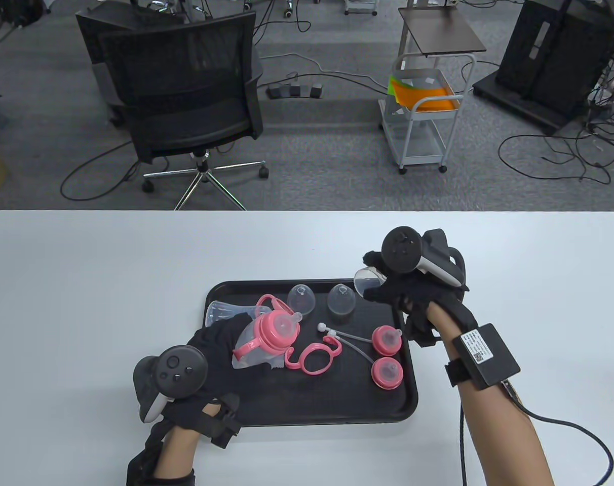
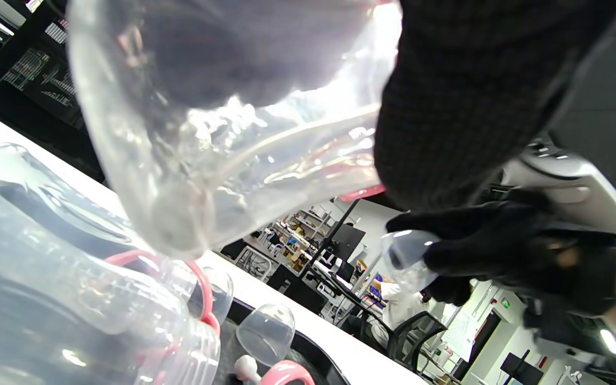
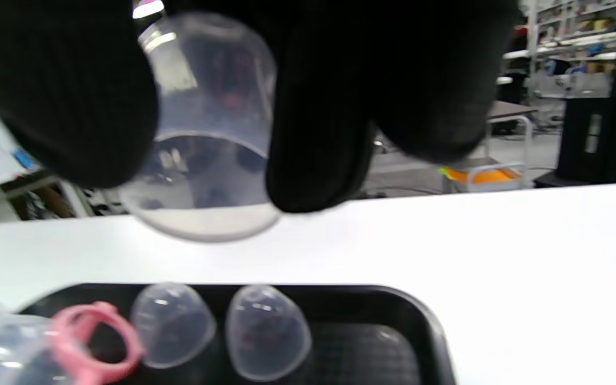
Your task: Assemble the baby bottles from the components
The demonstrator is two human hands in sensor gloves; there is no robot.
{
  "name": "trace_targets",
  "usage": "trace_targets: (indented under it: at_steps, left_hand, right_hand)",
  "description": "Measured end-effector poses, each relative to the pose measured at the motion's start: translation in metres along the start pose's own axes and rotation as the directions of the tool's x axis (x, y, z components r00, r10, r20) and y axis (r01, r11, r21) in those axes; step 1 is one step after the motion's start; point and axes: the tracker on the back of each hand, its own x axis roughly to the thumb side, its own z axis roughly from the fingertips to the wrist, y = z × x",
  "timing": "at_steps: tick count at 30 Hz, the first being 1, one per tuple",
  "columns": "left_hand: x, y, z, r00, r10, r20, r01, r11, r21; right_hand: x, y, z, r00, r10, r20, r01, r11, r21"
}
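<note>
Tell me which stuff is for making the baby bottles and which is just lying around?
For the job: bottle in the left hand; clear cap in the right hand; two caps on the tray; pink handle ring; straw; two pink tops.

Lying about: chair, cart, floor cables.

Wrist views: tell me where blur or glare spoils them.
Left wrist view: the clear plastic bottle sits too close, blurred, with white glare at its upper right. Right wrist view: the black gloved fingers and clear dome cap are soft; the black tray is also slightly blurred.
</note>
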Motion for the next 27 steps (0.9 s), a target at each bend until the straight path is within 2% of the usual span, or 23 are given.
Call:
trace_targets:
  at_steps: [8,16,21,27]
  left_hand:
    - [-0.002,-0.002,-0.001,1.000,-0.002,-0.003,0.002,1.000,-0.018]
    - [0.008,-0.004,0.000,0.998,-0.031,0.050,0.032,0.999,-0.011]
    - [0.016,-0.005,0.001,0.994,-0.053,0.092,0.054,0.998,-0.009]
    - [0.022,-0.005,0.002,0.990,-0.073,0.121,0.074,0.997,-0.004]
  right_hand:
    - [0.019,-0.013,0.056,0.956,-0.233,0.177,0.255,0.960,-0.115]
    - [0.044,-0.020,0.082,0.841,-0.384,0.381,0.444,0.893,-0.079]
    - [0.067,-0.016,0.091,0.819,-0.366,0.443,0.419,0.908,-0.024]
    - [0.088,-0.010,0.098,0.845,-0.265,0.464,0.321,0.946,-0.045]
